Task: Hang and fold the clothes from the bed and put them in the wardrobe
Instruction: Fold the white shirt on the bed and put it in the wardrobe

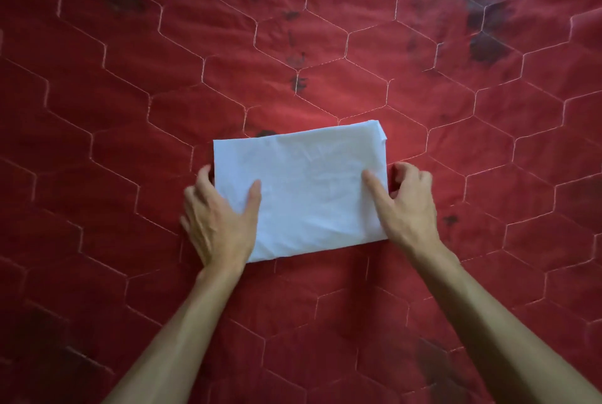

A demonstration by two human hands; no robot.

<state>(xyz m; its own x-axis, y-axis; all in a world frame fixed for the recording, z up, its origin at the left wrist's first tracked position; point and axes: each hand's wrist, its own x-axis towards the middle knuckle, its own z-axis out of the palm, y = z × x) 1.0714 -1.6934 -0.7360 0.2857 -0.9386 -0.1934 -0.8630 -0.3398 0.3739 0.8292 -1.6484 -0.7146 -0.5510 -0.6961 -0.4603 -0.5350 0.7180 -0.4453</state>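
A folded white garment lies flat on the bed's red quilt, near the middle of the view, pressed into a neat rectangle with faint creases across its top and a small tuck of cloth at its far right corner. No label, brand or writing can be read on it. The left hand holds its left edge, thumb on top and fingers curled round the side. The right hand holds the right edge likewise, thumb lying on the cloth. The quilt has pale hexagon stitching and dark blotches.
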